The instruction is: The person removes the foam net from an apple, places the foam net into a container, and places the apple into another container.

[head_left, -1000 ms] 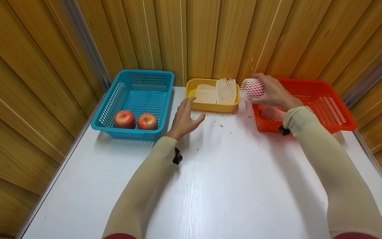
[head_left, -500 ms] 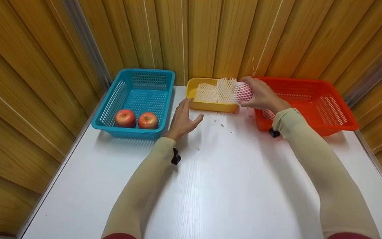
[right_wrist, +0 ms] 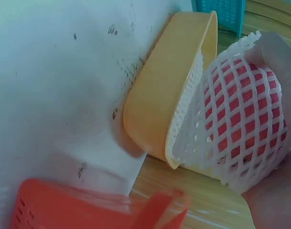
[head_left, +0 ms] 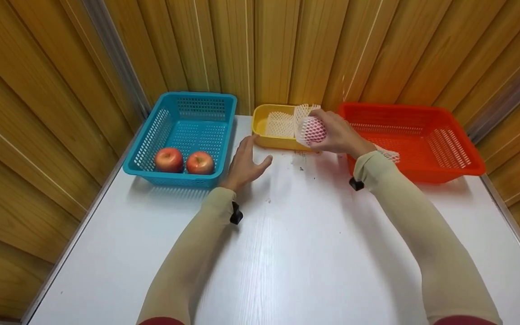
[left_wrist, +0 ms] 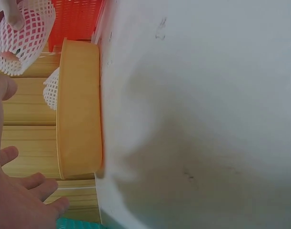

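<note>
My right hand (head_left: pixel 339 134) grips an apple in a white foam net (head_left: pixel 313 130), held over the right end of the yellow tray (head_left: pixel 278 143). In the right wrist view the net (right_wrist: pixel 240 109) wraps the red apple, and its loose end hangs toward the tray (right_wrist: pixel 155 81). White foam nets (head_left: pixel 280 124) lie in the tray. My left hand (head_left: pixel 243 168) holds nothing; its fingers are spread at the tray's left end, with the thumb apart. The left wrist view shows the left hand (left_wrist: pixel 21 195) beside the tray (left_wrist: pixel 81 109), below the netted apple (left_wrist: pixel 26 33).
On the left stands a blue basket (head_left: pixel 176 179) with two bare apples (head_left: pixel 169 160) (head_left: pixel 200 163) near its front. A red basket (head_left: pixel 445 174) stands on the right, with white foam netting (head_left: pixel 388 154) showing inside beside my right forearm. A wood-panelled wall rises behind the table.
My right hand has moved left with the netted apple, from beside the red basket to over the yellow tray. My left hand has shifted only slightly.
</note>
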Demonstrator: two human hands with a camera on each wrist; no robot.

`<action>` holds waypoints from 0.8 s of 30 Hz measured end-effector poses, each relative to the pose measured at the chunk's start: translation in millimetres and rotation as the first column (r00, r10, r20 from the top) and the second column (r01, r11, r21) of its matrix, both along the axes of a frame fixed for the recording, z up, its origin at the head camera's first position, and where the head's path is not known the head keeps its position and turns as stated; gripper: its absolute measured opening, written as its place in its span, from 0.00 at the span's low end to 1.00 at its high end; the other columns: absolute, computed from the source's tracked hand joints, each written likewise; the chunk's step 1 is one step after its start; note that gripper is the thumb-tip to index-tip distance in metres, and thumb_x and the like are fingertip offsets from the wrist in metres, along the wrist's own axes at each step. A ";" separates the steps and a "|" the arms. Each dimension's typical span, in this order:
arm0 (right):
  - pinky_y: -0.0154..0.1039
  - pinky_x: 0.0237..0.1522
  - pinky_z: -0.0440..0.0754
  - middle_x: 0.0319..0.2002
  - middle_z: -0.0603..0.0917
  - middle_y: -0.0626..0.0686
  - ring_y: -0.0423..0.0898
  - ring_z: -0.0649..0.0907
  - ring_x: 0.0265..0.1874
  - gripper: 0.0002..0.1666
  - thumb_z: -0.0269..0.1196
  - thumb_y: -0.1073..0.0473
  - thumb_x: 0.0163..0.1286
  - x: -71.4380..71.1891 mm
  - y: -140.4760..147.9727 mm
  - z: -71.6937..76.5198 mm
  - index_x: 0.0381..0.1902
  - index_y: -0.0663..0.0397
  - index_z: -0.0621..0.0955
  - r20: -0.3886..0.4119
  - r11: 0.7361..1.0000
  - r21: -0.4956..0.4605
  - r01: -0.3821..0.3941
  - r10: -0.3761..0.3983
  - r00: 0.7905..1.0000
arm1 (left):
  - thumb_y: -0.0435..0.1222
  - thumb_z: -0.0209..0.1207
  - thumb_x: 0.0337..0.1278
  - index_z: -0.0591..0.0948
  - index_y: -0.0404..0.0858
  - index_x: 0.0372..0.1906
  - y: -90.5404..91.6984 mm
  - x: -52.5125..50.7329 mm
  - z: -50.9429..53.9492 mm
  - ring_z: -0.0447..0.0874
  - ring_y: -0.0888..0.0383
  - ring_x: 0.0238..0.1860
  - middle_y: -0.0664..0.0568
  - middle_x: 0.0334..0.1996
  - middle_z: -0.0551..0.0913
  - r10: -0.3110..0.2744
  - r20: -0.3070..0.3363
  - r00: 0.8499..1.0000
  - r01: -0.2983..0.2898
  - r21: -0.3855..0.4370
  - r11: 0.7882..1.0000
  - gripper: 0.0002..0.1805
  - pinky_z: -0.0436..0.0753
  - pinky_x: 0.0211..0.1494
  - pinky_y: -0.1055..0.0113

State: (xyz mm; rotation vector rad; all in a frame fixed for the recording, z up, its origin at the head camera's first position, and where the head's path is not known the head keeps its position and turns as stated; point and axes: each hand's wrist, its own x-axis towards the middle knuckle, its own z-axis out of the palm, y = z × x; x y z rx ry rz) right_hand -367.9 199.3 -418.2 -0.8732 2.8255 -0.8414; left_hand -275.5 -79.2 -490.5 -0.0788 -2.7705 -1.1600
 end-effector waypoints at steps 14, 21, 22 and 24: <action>0.63 0.71 0.67 0.68 0.72 0.57 0.57 0.70 0.67 0.52 0.80 0.53 0.55 7.4 -29.6 -16.8 0.73 0.44 0.66 0.020 0.999 0.019 -0.039 0.038 0.999 | 0.52 0.63 0.66 0.58 0.39 0.80 -4.1 1.0 -0.2 0.57 0.49 0.78 0.45 0.79 0.59 -0.005 0.003 1.000 0.005 -0.007 1.000 0.45 0.58 0.80 0.53; 0.60 0.69 0.72 0.65 0.74 0.57 0.55 0.74 0.63 0.52 0.80 0.48 0.56 12.4 -42.4 -27.8 0.73 0.43 0.66 0.017 0.998 0.030 -0.061 0.061 0.998 | 0.53 0.63 0.66 0.59 0.41 0.79 -4.9 2.3 -2.6 0.58 0.50 0.77 0.46 0.78 0.60 0.000 0.016 1.000 0.000 -0.017 1.000 0.45 0.60 0.79 0.53; 0.59 0.69 0.72 0.65 0.74 0.57 0.55 0.74 0.62 0.52 0.80 0.48 0.56 12.9 -43.8 -29.8 0.73 0.43 0.66 0.017 0.997 0.032 -0.064 0.063 0.998 | 0.54 0.62 0.66 0.59 0.41 0.79 -4.8 2.2 -3.1 0.58 0.49 0.77 0.46 0.78 0.60 0.000 0.016 1.000 0.000 -0.017 1.000 0.45 0.60 0.79 0.53; 0.58 0.69 0.72 0.64 0.74 0.56 0.54 0.74 0.62 0.52 0.79 0.47 0.56 13.7 -46.0 -33.5 0.73 0.44 0.66 0.025 0.997 0.034 -0.067 0.066 0.998 | 0.54 0.62 0.66 0.59 0.40 0.79 -4.6 2.2 -3.9 0.58 0.49 0.77 0.46 0.78 0.60 -0.001 0.016 1.000 0.001 -0.016 1.000 0.45 0.60 0.79 0.53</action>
